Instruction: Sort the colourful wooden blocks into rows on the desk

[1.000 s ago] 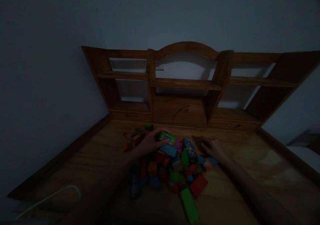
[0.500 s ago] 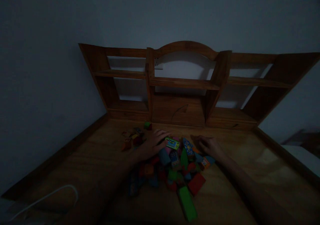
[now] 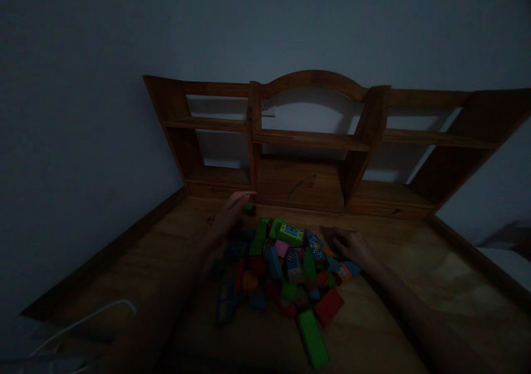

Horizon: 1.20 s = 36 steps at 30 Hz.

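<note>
In a dim room, a wooden bench (image 3: 394,307) with a shelved wooden hutch (image 3: 311,141) at its back carries a heap of coloured wooden toy blocks (image 3: 286,269). The left hand (image 3: 230,216) reaches past the heap, fingers loosely open, to a small green block (image 3: 249,208) lying apart by the hutch. The right hand (image 3: 350,247) rests loosely curled at the heap's right edge, gripping nothing visible; the step looks like gathering strays, so closing on that block comes next.

Two hands are in view: the left hand (image 3: 229,217) and the right hand (image 3: 347,245). One heap of coloured blocks (image 3: 286,269), too dim and crowded to count exactly, covers the desk (image 3: 394,318). One wooden shelf unit (image 3: 309,141) stands at twelve o'clock, one white cable (image 3: 83,320) at eight o'clock.
</note>
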Each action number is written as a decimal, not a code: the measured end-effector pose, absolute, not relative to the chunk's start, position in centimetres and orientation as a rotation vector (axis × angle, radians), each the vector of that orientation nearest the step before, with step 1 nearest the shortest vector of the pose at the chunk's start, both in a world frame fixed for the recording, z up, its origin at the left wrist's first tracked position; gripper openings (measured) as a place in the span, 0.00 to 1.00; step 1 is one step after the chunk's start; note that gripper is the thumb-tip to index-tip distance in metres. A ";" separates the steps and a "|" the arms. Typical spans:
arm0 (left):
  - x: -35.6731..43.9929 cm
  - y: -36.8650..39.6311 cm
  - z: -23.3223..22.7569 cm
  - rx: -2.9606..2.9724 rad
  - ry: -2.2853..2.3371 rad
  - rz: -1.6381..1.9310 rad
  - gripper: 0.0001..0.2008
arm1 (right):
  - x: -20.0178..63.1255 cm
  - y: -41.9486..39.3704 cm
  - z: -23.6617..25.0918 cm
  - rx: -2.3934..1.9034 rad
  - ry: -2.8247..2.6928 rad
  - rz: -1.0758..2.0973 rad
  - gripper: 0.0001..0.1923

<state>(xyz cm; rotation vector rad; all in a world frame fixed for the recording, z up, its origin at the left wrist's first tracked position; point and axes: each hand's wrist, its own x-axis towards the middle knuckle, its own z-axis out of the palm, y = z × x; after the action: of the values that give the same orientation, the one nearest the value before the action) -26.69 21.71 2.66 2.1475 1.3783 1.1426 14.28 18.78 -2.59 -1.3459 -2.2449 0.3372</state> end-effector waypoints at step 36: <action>-26.9 24.9 0.2 2.140 1.472 0.974 0.12 | 14.4 19.0 -3.1 -1.335 -2.238 0.341 0.15</action>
<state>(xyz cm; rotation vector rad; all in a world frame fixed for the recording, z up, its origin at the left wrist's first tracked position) -26.92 24.87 0.24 2.1400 1.4718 0.9737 14.36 19.00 -3.09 -1.3350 -2.2383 0.3409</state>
